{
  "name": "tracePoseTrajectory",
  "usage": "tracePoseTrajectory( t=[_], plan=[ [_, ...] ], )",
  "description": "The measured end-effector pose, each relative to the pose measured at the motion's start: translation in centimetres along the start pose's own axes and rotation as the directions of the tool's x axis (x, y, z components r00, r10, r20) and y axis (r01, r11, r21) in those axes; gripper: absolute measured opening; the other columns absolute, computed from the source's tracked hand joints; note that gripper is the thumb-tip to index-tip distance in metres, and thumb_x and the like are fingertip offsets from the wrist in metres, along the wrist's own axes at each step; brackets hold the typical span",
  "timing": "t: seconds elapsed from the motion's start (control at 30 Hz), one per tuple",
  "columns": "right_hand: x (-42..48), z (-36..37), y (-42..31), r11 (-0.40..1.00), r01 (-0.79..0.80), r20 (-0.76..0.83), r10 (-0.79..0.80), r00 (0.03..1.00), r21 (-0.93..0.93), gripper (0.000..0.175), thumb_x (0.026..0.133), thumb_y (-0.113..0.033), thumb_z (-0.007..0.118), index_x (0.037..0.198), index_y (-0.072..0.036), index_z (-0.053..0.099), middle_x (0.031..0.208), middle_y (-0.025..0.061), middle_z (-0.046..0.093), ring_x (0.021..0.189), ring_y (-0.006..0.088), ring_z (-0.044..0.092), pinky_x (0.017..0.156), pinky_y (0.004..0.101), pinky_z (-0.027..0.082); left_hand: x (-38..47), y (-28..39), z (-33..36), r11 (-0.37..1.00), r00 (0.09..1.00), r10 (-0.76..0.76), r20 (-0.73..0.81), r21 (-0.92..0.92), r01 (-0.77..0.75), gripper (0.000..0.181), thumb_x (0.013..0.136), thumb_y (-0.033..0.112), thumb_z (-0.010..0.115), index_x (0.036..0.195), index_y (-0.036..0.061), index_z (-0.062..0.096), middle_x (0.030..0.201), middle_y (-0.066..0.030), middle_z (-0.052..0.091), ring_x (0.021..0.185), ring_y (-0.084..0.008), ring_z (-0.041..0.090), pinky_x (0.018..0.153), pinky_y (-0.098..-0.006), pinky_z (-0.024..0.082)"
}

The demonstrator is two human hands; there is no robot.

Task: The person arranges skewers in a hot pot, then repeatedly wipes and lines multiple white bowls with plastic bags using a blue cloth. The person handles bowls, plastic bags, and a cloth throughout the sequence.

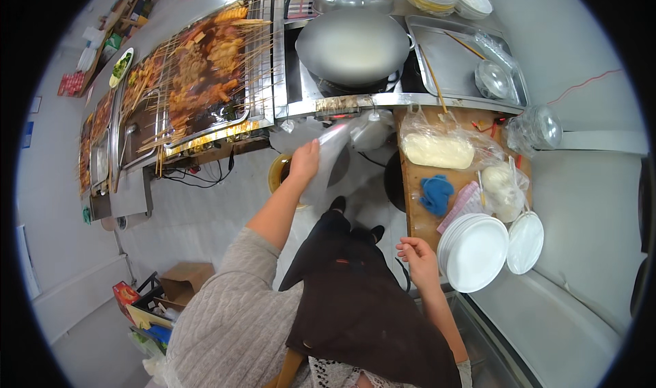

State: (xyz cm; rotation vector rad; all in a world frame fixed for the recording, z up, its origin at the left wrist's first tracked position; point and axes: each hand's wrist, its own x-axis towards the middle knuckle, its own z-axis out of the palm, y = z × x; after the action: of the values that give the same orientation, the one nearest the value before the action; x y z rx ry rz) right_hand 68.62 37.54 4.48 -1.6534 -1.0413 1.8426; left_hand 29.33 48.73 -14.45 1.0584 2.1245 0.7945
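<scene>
My left hand (306,160) reaches forward below the front edge of the counter and grips a thin translucent plastic bag (332,157). The bag hangs in folds to the right of the fingers. More clear plastic bags (370,131) hang beside it under the counter edge. My right hand (421,263) is near my right side with loosely curled fingers and holds nothing that I can see. Closest to it are a stack of white plates (476,255) and the corner of a wooden table (421,228).
Trays of skewered food in sauce (205,75) fill the left counter, their sticks jutting outward. A large round pan (352,47) sits on a burner, its inside blurred. The wooden table bears wrapped dough (438,151) and a blue cloth (436,194). A yellow bucket (279,173) stands on the floor.
</scene>
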Motion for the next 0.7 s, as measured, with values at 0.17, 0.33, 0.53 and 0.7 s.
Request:
tracePoseTrajectory(
  t=[0.17, 0.33, 0.53, 0.7],
  plan=[
    [-1.4, -2.3, 1.3, 1.000, 0.000, 0.011, 0.000, 1.000, 0.013, 0.023, 0.104, -0.016, 0.063, 0.121, 0.000, 0.066, 0.106, 0.0087, 0.074, 0.089, 0.0125, 0.067, 0.082, 0.0265, 0.053, -3.5, -12.9, -7.7, 0.838, 0.997, -0.073, -0.002, 0.542, 0.063, 0.044, 0.107, 0.034, 0.046, 0.101, -0.0006, 0.073, 0.102, -0.0267, 0.073, 0.096, -0.0450, 0.070, 0.086, -0.0543, 0.053],
    [-0.8, -2.8, 0.3, 0.994, 0.082, 0.069, -0.078, 0.995, -0.069, 0.029, 0.103, -0.017, 0.065, 0.126, 0.000, 0.065, 0.110, 0.0106, 0.074, 0.099, 0.0151, 0.068, 0.087, 0.0285, 0.054, -9.5, -12.1, -11.4, 0.918, 0.855, -0.396, -0.335, -0.119, 0.379, 0.041, 0.106, 0.035, 0.048, 0.111, 0.0005, 0.071, 0.105, -0.0242, 0.073, 0.101, -0.0378, 0.070, 0.091, -0.0467, 0.053],
    [2.8, 2.3, -4.2, 0.905, 0.417, 0.119, -0.425, 0.897, 0.089, 0.055, 0.102, -0.024, 0.069, 0.147, 0.001, 0.051, 0.135, 0.0157, 0.064, 0.124, 0.0192, 0.061, 0.101, 0.0352, 0.051, -20.8, 13.6, 1.0, 0.901, 0.928, 0.358, 0.105, -0.300, -0.314, 0.033, 0.106, 0.021, 0.050, 0.129, 0.0018, 0.065, 0.116, -0.0223, 0.069, 0.110, -0.0380, 0.065, 0.098, -0.0439, 0.050],
    [2.9, 0.3, -7.4, 0.924, 0.369, -0.056, -0.365, 0.929, 0.098, 0.041, 0.106, -0.027, 0.062, 0.134, 0.003, 0.060, 0.113, 0.0117, 0.072, 0.104, 0.0191, 0.069, 0.095, 0.0336, 0.054, -25.9, 22.7, -0.1, 0.732, 0.624, 0.680, 0.385, -0.303, -0.611, 0.034, 0.096, 0.011, 0.065, 0.130, 0.0079, 0.068, 0.119, -0.0163, 0.067, 0.112, -0.0383, 0.061, 0.097, -0.0450, 0.049]
  ],
)
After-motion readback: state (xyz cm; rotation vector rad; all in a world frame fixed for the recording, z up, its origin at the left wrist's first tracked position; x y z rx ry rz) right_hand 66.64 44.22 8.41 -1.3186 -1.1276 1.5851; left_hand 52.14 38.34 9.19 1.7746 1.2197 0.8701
